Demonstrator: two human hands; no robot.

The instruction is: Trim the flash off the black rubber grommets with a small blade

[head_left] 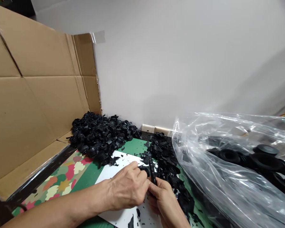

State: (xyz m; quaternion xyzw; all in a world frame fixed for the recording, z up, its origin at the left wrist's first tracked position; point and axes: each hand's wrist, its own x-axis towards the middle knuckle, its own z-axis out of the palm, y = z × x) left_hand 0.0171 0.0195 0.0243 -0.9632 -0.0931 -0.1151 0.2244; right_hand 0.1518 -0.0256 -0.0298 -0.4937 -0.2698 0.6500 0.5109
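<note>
Over a white sheet (109,172), both hands meet at a black ribbed rubber bellows (144,169). My left hand (129,183) is closed around its ribbed part, knuckles up, so most of the piece is hidden. My right hand (162,198) pinches the black rim (153,174) at the right side of the piece, thumb on top. Whether that rim is still joined to the ribbed part cannot be made out. Black rubber scraps (166,155) lie in a heap just beyond and right of my right hand. Small black bits are scattered on the sheet.
A large pile of black ribbed rubber pieces (99,133) lies back left, against a cardboard wall (49,63). On the right, a clear plastic bag (204,186) holds black rubber parts with wide round rims (266,161). A green mat (133,146) shows under the sheet.
</note>
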